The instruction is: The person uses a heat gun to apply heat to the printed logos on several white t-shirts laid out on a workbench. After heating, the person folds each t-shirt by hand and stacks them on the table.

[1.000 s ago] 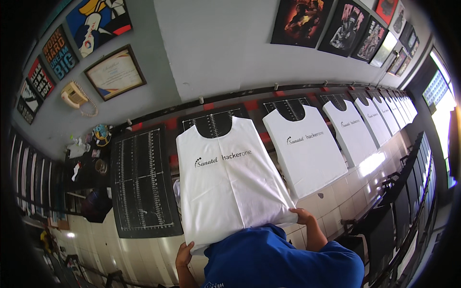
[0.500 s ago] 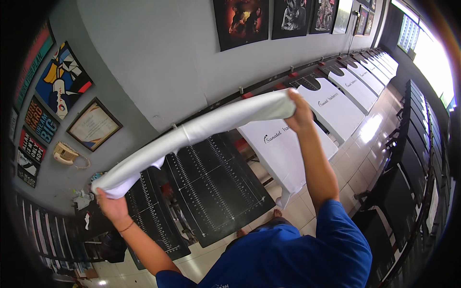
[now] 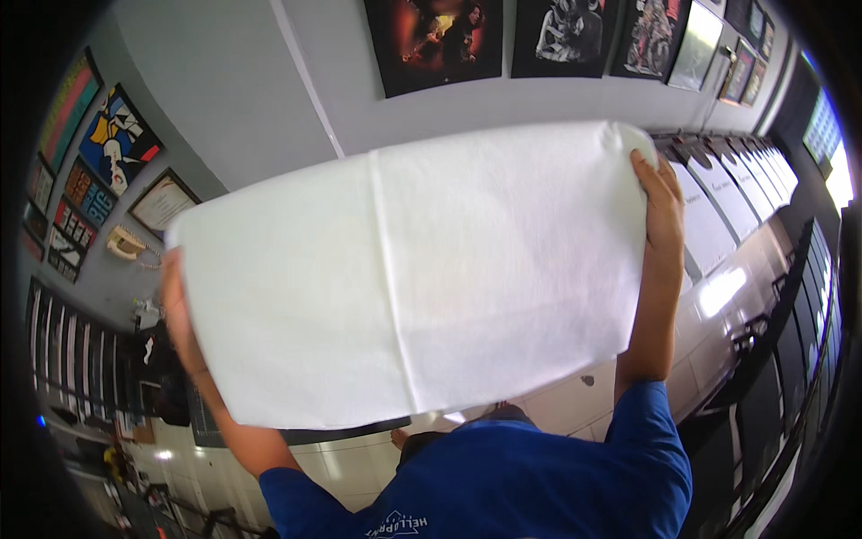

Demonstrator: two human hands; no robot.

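Both hands hold one plain white cloth (image 3: 413, 278) spread wide.

A long row of dark platens (image 3: 718, 193) runs toward the far right. White garments (image 3: 709, 225) lie flat on them, side by side.
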